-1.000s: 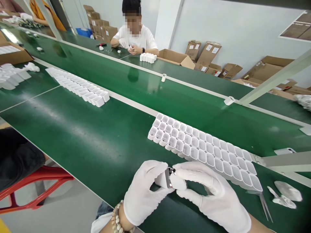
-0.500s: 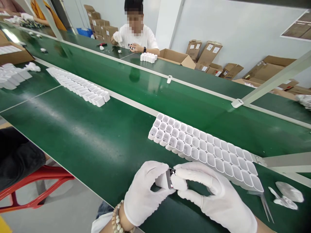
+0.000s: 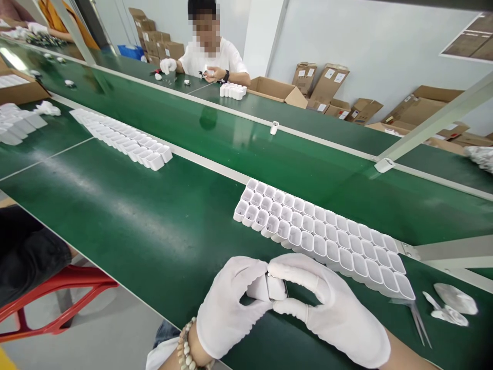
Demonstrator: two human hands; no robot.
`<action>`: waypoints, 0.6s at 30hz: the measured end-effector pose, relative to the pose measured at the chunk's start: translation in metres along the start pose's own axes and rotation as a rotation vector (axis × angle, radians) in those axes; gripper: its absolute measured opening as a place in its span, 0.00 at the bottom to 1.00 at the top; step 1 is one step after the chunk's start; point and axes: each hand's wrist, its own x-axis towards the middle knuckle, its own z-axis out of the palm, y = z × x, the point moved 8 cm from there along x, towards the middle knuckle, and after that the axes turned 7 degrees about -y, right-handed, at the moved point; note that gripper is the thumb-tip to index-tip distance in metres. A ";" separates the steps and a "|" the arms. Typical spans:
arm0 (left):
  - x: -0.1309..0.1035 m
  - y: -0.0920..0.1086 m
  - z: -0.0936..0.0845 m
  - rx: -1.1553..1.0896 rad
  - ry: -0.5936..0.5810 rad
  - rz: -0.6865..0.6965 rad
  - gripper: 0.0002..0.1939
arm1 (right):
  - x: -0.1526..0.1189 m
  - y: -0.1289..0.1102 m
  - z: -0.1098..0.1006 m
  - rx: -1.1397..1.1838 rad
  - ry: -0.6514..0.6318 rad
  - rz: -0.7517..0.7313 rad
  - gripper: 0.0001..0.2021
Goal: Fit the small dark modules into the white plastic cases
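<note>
Head view: two hands in thin white knit gloves, soft, matte and slightly creased, meet over a smooth, dark green table (image 3: 162, 221) with a dull sheen. Between them are two small pieces of glossy white plastic. The left hand (image 3: 227, 313) holds a box-shaped white casing (image 3: 258, 289) with flat sides; the right hand (image 3: 342, 318) holds a rounded white piece (image 3: 276, 289) with soft corners and a thin dark edge on its right side. The two pieces sit end to end and appear to touch.

The fingers of each hand are slightly parted, forming a pinch just wide enough for the piece between them. The left thumb runs below the casing and the fingertips lie above it; the rounded piece sits at the tips of the right fingers and thumb, well clear of the palm. The upper fingertips of both hands nearly meet over the join.

Just beyond the right hand stands a tight block of white cups (image 3: 323, 231), three rows deep, with rounded-square mouths facing up. Slim metal tweezers (image 3: 416, 316) lie near its right end, beside a crumpled white bundle (image 3: 454, 303). A bracelet of pale, uneven beads (image 3: 186, 347) circles the left wrist.
</note>
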 end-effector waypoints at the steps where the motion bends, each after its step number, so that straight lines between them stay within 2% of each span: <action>1: 0.000 -0.001 0.000 -0.004 -0.003 -0.015 0.22 | -0.001 0.001 0.000 -0.007 0.026 -0.010 0.16; 6: 0.000 -0.001 -0.004 -0.011 0.033 -0.064 0.20 | -0.008 0.011 0.000 -0.114 0.091 0.068 0.26; 10: -0.001 0.000 -0.006 0.003 0.058 -0.063 0.21 | -0.008 0.006 0.000 -0.175 0.082 0.072 0.21; 16: -0.003 -0.001 -0.009 0.016 0.087 -0.068 0.21 | -0.004 -0.009 0.008 -0.237 -0.002 -0.037 0.15; 18: -0.003 -0.001 -0.010 0.014 0.093 -0.058 0.21 | -0.005 -0.007 0.012 -0.229 -0.007 -0.012 0.14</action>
